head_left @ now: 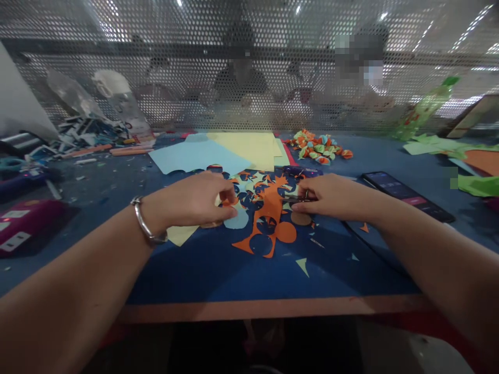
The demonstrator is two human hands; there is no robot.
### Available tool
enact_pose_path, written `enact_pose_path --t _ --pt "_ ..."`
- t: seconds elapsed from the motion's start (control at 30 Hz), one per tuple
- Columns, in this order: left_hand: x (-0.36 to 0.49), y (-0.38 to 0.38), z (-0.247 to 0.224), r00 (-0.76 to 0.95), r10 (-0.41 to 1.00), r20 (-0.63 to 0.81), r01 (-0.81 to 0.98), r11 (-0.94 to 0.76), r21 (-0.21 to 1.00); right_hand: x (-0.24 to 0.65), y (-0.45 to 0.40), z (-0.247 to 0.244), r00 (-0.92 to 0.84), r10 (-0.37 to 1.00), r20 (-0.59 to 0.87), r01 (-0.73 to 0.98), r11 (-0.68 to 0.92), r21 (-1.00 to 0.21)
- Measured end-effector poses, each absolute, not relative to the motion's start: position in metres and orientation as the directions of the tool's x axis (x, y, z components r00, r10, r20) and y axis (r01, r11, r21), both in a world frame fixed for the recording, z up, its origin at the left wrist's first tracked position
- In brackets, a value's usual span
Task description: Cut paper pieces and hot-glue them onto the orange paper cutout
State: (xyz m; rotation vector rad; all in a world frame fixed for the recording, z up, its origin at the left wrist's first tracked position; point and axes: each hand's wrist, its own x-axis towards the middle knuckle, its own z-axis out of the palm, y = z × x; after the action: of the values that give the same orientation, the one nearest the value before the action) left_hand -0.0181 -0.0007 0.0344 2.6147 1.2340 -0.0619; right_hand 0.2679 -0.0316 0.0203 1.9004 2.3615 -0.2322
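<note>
My left hand [202,200], with a silver bracelet at its wrist, is closed, thumb and fingers near each other beside a light blue paper piece [236,217]; what it holds, if anything, is hidden. My right hand [325,195] is closed on dark scissors [297,199], whose blades point left. Between the hands lies an orange paper sheet [270,200] with round holes cut in it. An orange paper disc [286,232] touches its right side. A brown disc [301,218] lies just under my right fingertips. Small paper scraps [249,184] are heaped behind.
Blue and yellow sheets [202,153] lie behind the scraps, with a pile of small folded papers [322,148] to their right. A phone [407,196] rests at the right. At the left are a magenta power strip [29,223] and a bottle [127,106]. A perforated metal screen [187,67] stands behind.
</note>
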Motion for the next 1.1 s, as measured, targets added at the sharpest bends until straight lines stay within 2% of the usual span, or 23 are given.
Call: enact_pose_path --t 0.2,0.47,0.6,0.67,0.73,0.87,0.93,1.0,1.1 --pt "-0.009 0.0 0.024 0.68 0.721 -0.132 0.724 -0.633 0.274 0.273 -0.029 0.017 -0.208 0.971 -0.115 0.978 0.209 0.001" --pt "-0.011 0.002 0.026 0.675 0.701 -0.228 0.668 -0.451 0.592 0.27 -0.034 0.018 -0.144 0.983 -0.111 0.982 0.156 0.105" --pt "-0.012 0.005 0.021 0.672 0.724 -0.156 0.567 -0.368 0.737 0.269 -0.036 0.018 -0.148 0.983 -0.107 0.978 0.162 0.135" --pt "-0.008 0.004 0.018 0.646 0.756 -0.103 0.472 -0.29 0.832 0.269 -0.037 0.018 -0.14 0.986 -0.091 0.974 0.153 0.165" --pt "0.0 0.001 0.013 0.604 0.79 -0.109 0.356 -0.145 0.923 0.267 -0.04 0.02 -0.126 0.99 -0.067 0.969 0.137 0.205" --pt "0.018 -0.007 0.004 0.532 0.821 -0.206 0.122 0.167 0.978 0.26 -0.049 0.027 -0.119 0.992 0.042 0.968 0.106 0.225" --pt "0.024 -0.009 0.001 0.52 0.824 -0.226 0.038 0.242 0.97 0.257 -0.054 0.028 -0.185 0.971 0.153 0.976 0.163 0.144" --pt "0.027 -0.011 0.001 0.52 0.819 -0.242 -0.009 0.289 0.957 0.254 -0.059 0.027 -0.314 0.908 0.278 0.949 0.309 0.062" --pt "0.028 -0.012 0.001 0.53 0.802 -0.275 -0.068 0.364 0.929 0.25 -0.063 0.022 -0.532 0.752 0.39 0.83 0.554 0.063"
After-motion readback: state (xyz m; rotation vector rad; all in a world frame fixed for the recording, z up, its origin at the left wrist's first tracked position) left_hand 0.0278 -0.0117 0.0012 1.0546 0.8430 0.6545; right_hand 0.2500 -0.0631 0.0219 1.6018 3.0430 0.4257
